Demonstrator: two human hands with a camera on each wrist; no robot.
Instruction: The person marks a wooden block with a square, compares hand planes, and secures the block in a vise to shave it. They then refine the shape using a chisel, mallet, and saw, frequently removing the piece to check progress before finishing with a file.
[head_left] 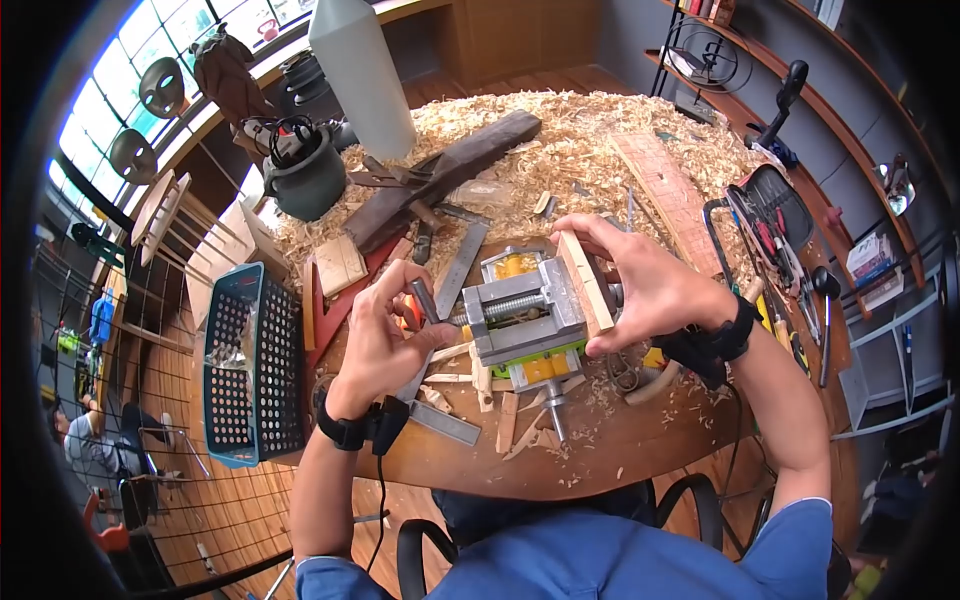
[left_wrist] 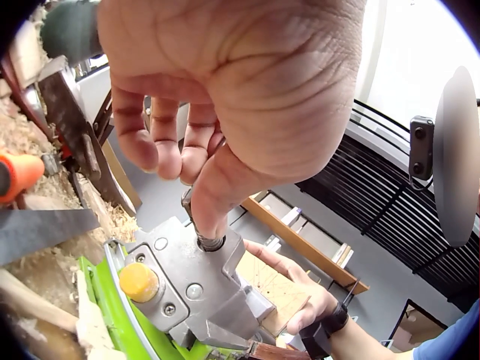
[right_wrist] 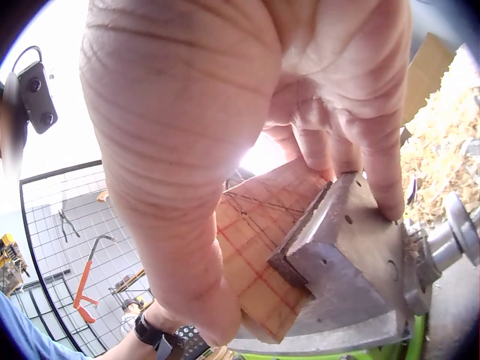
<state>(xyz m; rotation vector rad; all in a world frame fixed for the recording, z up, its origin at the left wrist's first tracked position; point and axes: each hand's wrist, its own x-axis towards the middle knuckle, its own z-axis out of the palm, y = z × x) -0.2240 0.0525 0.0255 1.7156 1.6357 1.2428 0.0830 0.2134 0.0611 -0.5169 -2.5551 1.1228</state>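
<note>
My left hand (head_left: 385, 345) pinches the dark metal handle bar (head_left: 424, 300) of a grey machine vise (head_left: 525, 345), thumb and fingers around it at the screw's end. In the left wrist view the thumb lies against the bar, over the vise body (left_wrist: 199, 289). My right hand (head_left: 660, 280) grips a small wooden board (head_left: 583, 283) by its ends, fingers on the far end and thumb on the near one. Red grid lines and dark marks cover the board (right_wrist: 259, 259) in the right wrist view. The board stands upright between the vise's jaws.
Wood shavings (head_left: 560, 130) cover the table's far half. A long red-gridded board (head_left: 668, 195) lies at right, near a tool pouch (head_left: 770, 215). At left stand a perforated basket (head_left: 255, 370) and a dark pot (head_left: 308, 175). A metal ruler (head_left: 445, 424) lies near the front edge.
</note>
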